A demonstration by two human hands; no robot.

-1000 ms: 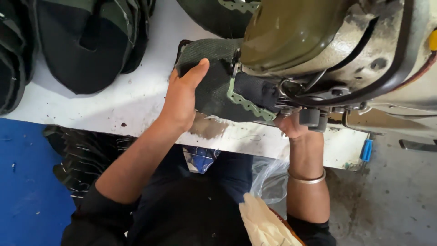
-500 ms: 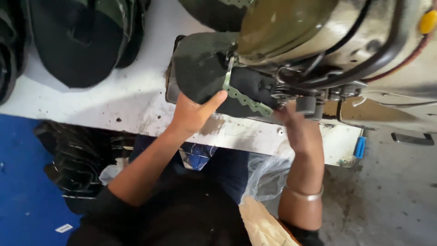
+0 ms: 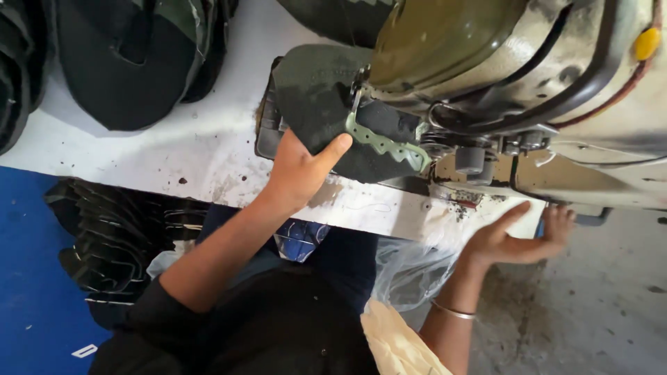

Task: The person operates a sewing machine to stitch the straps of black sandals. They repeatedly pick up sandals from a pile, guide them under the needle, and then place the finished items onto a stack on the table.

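**Under the machine head: left hand on the dark piece, right hand open below the table edge**

At the near edge of the white table (image 3: pixel 174 149), seen from the head camera, the left hand (image 3: pixel 300 172) grips a dark, flat sole-shaped piece (image 3: pixel 316 97). Its thumb lies stretched along the piece's near edge, and the other fingers are tucked underneath, out of sight. The piece sits directly beyond this hand and runs away to the right, under the olive-green head of a sewing machine (image 3: pixel 445 42). A light green perforated strip (image 3: pixel 381 144) lies along the edge of the piece, just right of the thumb tip, leading toward the machine's metal foot parts.

Well apart to the right and lower, the right hand (image 3: pixel 517 239) hangs off the table edge, fingers spread and loosely extended, palm open, holding nothing. Its fingertips are near the underside of the machine's base; whether they touch it I cannot tell. A thin metal bangle (image 3: pixel 453 311) circles that wrist.

Far to the left of the left hand, a pile of dark sandals (image 3: pixel 132 62) rests on the table top. Below that hand's forearm, a stack of black soles (image 3: pixel 111 239) sits against a blue surface (image 3: pixel 28 292). Between the two forearms, clear plastic wrap (image 3: pixel 410 271) bunches under the table edge.
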